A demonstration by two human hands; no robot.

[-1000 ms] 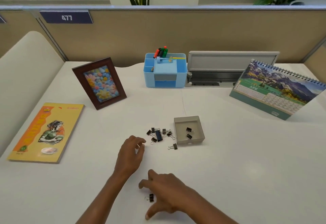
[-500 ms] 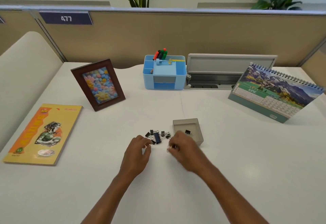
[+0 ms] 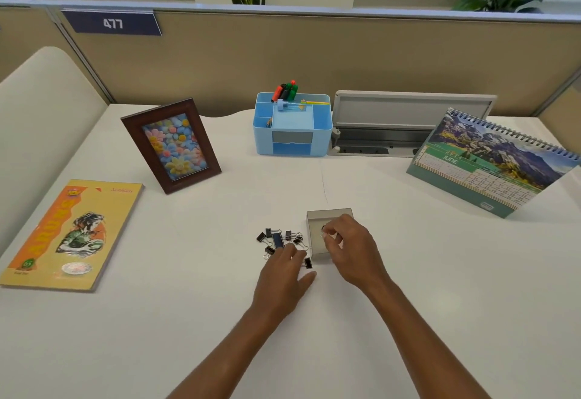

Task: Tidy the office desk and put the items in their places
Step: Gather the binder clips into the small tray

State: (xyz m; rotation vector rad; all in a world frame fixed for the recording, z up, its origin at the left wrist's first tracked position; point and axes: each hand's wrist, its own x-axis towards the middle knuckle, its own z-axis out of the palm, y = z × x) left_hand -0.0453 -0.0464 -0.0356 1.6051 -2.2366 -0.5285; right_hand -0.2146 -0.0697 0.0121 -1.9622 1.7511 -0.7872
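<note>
Several black binder clips (image 3: 278, 239) lie in a loose pile on the white desk, just left of a small grey open box (image 3: 328, 214). My right hand (image 3: 352, 250) hovers over the box, with thumb and fingertips pinched on one small binder clip above its inside. It hides most of the box's contents. My left hand (image 3: 283, 279) lies flat at the near edge of the pile, fingers spread, holding nothing. One separate clip (image 3: 308, 262) sits between its thumb and fingers.
A yellow book (image 3: 72, 235) lies at the left. Behind stand a wooden photo frame (image 3: 171, 145), a blue desk organiser (image 3: 292, 134) with markers, a grey cable tray (image 3: 408, 115) and a June desk calendar (image 3: 490, 162). A tan partition closes the back.
My right hand picked up a clip near the front of the desk and carried it forward over the grey box. My left hand slid forward and right to the pile.
</note>
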